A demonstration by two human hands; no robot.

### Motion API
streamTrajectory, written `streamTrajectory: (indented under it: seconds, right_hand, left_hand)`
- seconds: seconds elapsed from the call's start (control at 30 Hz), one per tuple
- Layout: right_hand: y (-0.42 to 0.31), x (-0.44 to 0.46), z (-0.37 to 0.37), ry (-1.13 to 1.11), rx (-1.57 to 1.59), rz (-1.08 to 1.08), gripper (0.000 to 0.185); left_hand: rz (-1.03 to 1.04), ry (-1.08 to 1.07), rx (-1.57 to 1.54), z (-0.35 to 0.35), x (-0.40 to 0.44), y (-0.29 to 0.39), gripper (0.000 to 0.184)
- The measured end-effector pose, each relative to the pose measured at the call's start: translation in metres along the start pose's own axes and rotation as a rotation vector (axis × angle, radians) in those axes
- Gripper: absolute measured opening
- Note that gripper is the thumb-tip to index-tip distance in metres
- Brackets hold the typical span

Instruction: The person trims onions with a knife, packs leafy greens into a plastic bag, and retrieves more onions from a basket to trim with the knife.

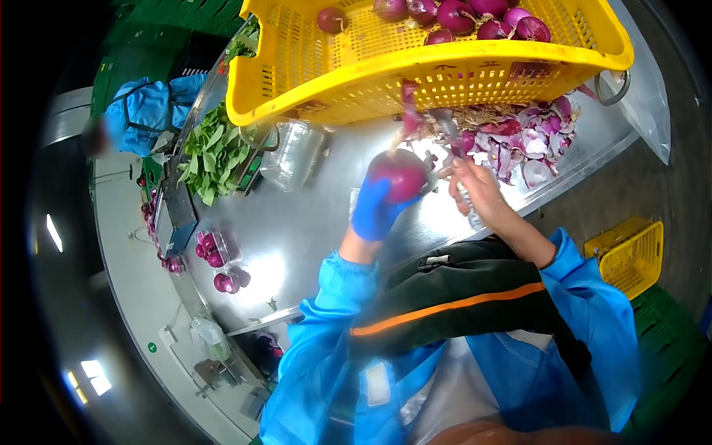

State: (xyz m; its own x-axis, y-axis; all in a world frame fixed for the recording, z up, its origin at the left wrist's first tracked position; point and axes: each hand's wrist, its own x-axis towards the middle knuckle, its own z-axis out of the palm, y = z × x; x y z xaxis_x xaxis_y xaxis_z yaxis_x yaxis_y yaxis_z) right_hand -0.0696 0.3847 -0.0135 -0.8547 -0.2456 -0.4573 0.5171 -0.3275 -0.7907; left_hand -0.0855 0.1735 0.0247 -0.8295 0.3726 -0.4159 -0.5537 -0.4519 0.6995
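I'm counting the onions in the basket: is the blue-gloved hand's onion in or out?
Out: the onion sits in the blue-gloved left hand, outside the near wall of the yellow basket.

The knife (448, 130) blade is blurred, the yellow crate (415, 65) cropped.

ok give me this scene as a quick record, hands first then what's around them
left hand: blue-gloved, holding a red onion
right hand: ungloved, gripping a knife, blade blurred
crate: yellow, with loose red onions inside
waste: onion skins heaped beside the crate
greens: leafy bunch, left of the crate
surface: shiny metal table
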Motion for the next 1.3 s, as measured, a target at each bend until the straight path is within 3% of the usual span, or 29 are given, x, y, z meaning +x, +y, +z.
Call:
streamTrajectory:
  seconds: [0.03,0.07,0.1,0.2,0.33,0.43,0.63,0.73,0.8,0.9,0.93,1.03,1.07,1.3]
  right_hand:
    - [0.002,0.000,-0.007,0.116,-0.116,-0.069,0.037]
    - [0.008,-0.002,-0.014,0.185,-0.380,-0.338,0.021]
    - [0.004,-0.006,-0.012,0.160,-0.579,-0.477,0.018]
    - [-0.014,-0.024,-0.001,0.080,-1.090,-0.842,0.026]
    - [-0.023,-0.018,0.010,0.096,-1.314,-0.923,0.019]
    - [-0.023,-0.011,0.009,0.077,-1.309,-0.985,0.024]
    - [-0.015,-0.010,-0.004,0.099,-1.267,-0.848,0.024]
    - [-0.012,-0.019,-0.002,0.009,-1.028,-0.654,0.032]
    - [-0.016,-0.022,0.010,-0.050,-0.714,-0.482,0.038]
    - [-0.027,-0.022,0.021,-0.104,-0.624,-0.252,0.041]
    - [-0.030,-0.024,0.022,-0.065,-0.697,-0.294,0.036]
    - [-0.019,-0.021,0.011,0.091,-1.032,-0.740,0.032]
    - [-0.019,-0.021,0.009,0.096,-1.140,-0.797,0.030]
    - [-0.021,-0.014,0.009,0.082,-1.315,-0.873,0.028]
  left_hand:
    - [-0.023,-0.010,-0.097,-0.004,-0.003,0.000,0.075]
    - [-0.046,-0.021,-0.195,-0.011,-0.005,-0.002,0.073]
    - [-0.073,-0.031,-0.293,-0.016,-0.006,-0.002,0.072]
    - [-0.110,-0.017,-0.100,-0.015,-0.012,-0.002,0.074]
    - [-0.057,-0.074,0.127,0.011,-0.018,0.005,0.071]
    - [0.011,-0.096,0.264,0.018,-0.019,0.010,0.073]
    - [0.114,-0.070,0.284,0.004,-0.025,0.004,0.077]
    - [0.202,0.114,0.476,-0.007,-0.027,0.001,0.076]
    - [0.270,0.130,0.628,0.002,-0.028,0.002,0.076]
    - [0.303,0.125,0.682,0.011,-0.027,0.001,0.075]
    - [0.303,0.121,0.668,0.013,-0.027,0.001,0.075]
    - [0.261,0.138,0.503,0.001,-0.021,-0.005,0.077]
    - [0.238,0.115,0.494,-0.002,-0.019,-0.006,0.078]
    - [0.184,-0.005,0.493,0.011,-0.015,-0.001,0.082]
